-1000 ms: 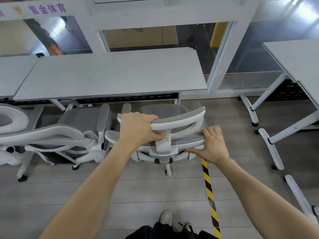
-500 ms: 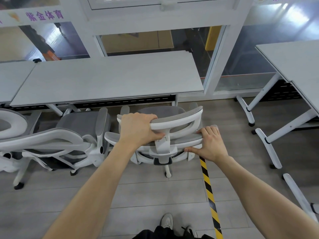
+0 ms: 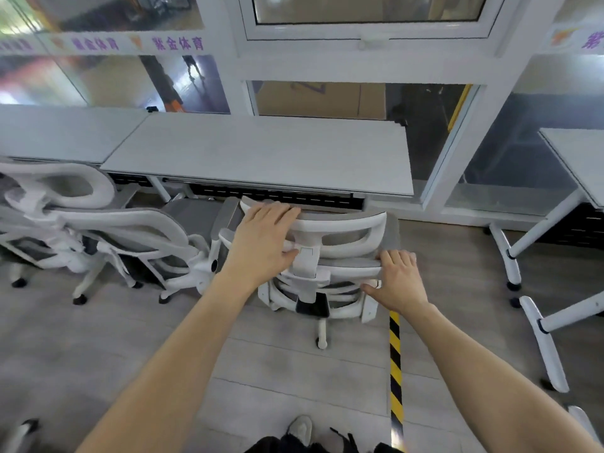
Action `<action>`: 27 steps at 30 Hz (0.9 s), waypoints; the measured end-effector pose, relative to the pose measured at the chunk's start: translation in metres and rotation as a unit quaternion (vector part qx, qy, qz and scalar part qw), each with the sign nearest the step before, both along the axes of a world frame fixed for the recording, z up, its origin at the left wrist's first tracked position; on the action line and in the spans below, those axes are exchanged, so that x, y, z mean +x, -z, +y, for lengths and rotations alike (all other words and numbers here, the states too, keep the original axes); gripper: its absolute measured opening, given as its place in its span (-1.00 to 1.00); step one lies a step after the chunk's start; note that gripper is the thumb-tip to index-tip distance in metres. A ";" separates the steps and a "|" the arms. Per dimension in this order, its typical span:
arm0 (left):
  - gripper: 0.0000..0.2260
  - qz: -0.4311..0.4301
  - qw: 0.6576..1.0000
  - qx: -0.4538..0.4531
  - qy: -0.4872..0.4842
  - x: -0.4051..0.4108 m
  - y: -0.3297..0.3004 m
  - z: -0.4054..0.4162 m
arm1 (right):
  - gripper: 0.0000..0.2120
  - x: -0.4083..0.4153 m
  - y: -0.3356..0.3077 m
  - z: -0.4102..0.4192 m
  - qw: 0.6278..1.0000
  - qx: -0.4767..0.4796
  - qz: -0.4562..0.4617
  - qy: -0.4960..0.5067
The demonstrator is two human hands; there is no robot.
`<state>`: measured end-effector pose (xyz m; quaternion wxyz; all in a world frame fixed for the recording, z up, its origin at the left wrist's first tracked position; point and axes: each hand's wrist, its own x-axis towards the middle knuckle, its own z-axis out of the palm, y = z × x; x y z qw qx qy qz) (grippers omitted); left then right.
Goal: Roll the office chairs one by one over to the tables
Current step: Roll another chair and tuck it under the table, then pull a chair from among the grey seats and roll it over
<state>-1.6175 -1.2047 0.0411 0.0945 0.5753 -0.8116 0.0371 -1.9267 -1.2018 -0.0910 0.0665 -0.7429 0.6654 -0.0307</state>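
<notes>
Fingers (image 3: 277, 212) of both hands gripping chair (image 3: 340, 237), table (image 3: 261, 152) ahead, second chair (image 3: 147, 237) left

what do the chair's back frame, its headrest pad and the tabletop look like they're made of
Office chair back frame: seemingly moulded white plastic, smooth, faintly glossy, curved ribs in one piece.
Headrest pad: grey fabric or mesh, matt; the weave is too blurred to tell.
Tabletop: probably laminate board, pale grey, matt, thin flat edge, faint streaking.
</notes>
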 end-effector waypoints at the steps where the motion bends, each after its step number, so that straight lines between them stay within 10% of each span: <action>1: -0.32 -0.007 1.000 -0.009 -0.018 -0.003 -0.001 0.013 | -0.36 -0.002 0.000 -0.001 1.000 0.004 0.010 -0.011; 12: -0.60 -0.028 0.947 0.135 -0.291 -0.042 0.041 0.237 | -0.60 0.013 -0.035 0.046 0.971 -0.011 0.054 -0.234; 27: -0.73 -0.052 0.786 0.215 -0.577 -0.033 0.040 0.556 | -0.73 0.202 -0.022 0.319 0.761 0.054 0.022 -0.646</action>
